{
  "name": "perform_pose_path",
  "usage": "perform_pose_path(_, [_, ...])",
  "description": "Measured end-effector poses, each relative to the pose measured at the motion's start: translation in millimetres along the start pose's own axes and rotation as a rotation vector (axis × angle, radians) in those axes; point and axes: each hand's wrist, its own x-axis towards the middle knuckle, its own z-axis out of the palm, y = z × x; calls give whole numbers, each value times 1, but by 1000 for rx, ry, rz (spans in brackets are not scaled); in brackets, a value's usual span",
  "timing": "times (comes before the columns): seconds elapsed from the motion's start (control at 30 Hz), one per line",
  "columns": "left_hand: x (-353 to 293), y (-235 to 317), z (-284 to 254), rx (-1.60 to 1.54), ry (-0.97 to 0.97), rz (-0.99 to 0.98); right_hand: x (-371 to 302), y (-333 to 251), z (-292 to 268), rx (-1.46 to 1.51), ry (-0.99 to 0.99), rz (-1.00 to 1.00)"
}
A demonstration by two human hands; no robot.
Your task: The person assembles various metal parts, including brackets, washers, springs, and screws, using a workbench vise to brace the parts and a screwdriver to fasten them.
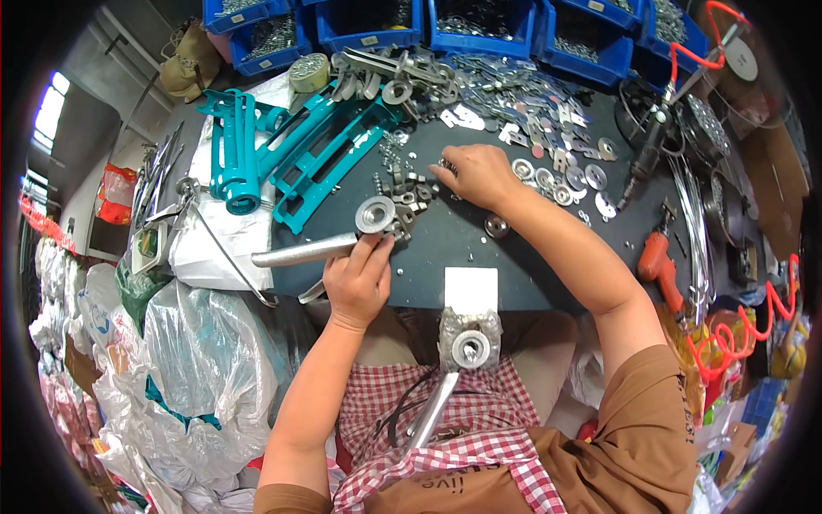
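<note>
Though smooth, flanged metal tube (pixel 310 249) in left hand (pixel 359 283) grip, right hand (pixel 480 175) grip unclear.

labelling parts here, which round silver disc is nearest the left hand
The disc just above the left hand, at the silver tube's right end; the other discs are all farther off, mostly beside the right forearm.
</note>
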Motion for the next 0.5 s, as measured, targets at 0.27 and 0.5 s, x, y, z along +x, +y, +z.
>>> perform_pose_path(0.27, [-5,-3,3,8,5,16,-28,12,-24,259,313,77])
perform_pose_path(0.5, [-4,0,2,1,43,8,-107,-21,-55,1306,38,853])
